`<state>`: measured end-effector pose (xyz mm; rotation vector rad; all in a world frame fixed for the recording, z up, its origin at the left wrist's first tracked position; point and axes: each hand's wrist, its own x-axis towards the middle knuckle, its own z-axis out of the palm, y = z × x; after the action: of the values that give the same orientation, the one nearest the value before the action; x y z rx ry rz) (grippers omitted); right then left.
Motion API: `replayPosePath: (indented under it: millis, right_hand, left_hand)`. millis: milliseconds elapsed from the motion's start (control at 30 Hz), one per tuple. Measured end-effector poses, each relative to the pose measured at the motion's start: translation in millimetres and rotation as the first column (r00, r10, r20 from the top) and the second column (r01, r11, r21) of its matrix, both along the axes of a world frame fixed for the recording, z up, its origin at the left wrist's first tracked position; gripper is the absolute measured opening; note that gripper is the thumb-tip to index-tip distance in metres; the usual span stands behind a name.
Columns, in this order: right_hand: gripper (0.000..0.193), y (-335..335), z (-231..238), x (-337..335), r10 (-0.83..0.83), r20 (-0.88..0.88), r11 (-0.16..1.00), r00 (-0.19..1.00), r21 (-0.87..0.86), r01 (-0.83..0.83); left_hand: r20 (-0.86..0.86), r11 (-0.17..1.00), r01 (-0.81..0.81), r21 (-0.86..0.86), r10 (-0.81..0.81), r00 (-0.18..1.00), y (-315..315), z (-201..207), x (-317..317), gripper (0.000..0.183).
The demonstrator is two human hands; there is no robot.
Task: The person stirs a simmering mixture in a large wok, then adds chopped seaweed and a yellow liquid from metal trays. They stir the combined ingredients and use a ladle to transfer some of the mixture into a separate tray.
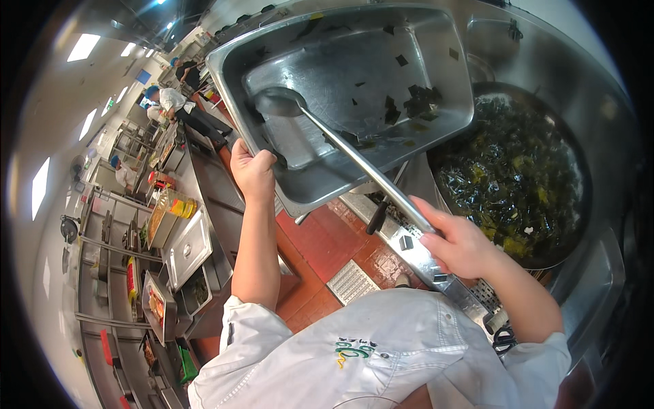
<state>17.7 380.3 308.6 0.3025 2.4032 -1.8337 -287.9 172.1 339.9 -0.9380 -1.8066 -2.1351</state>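
My left hand (253, 172) is closed round the near left rim of a deep rectangular steel pan (334, 75). The pan is tilted, and scraps of dark green leaf, perhaps seaweed, cling to its inside. A long steel ladle (361, 162) slants across it, its bowl inside the pan at the left. Wrapped round the lower end of the ladle's handle are the fingers of my right hand (458, 238). Close to the pan's right side sits a large wok (584, 178), full of dark green leafy pieces (511, 170) in shiny liquid.
Steel stove top (599, 75) surrounds the wok. A black-handled tool (377, 218) lies below the pan. At left, a counter carries a steel lid (189, 251) and a yellow oil bottle (178, 204). People (178, 103) stand farther off. Red tiles (320, 238) and a floor grate (352, 283) lie below.
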Motion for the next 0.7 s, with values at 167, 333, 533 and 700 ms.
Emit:
replayPosePath:
  millis: [167, 333, 533, 700]
  right_hand:
    - [0.057, 12, 13, 45, 0.034, -0.185, 0.545, 0.982, 0.827, 0.137]
    - [0.058, -5, 1, 37, -0.061, -0.298, 0.840, 0.952, 0.500, 0.211]
    - [0.060, -16, 10, 30, 0.043, 0.130, 0.875, 0.991, -0.484, 0.026]
    - [0.055, -15, 14, 49, 0.057, -0.080, 0.895, 0.995, 0.447, -0.016]
  left_hand:
    - [-0.001, 0.999, -0.037, -0.002, 0.037, 0.999, -1, 1, -1, 0.024]
    - [-0.001, 1.000, -0.023, 0.007, 0.023, 1.000, 1, 3, 4, 0.023]
    - [-0.051, 1.000, -0.023, -0.006, 0.023, 0.998, 1, 2, 7, 0.021]
    - [-0.063, 0.999, -0.041, -0.018, 0.040, 0.997, 0, -1, 10, 0.021]
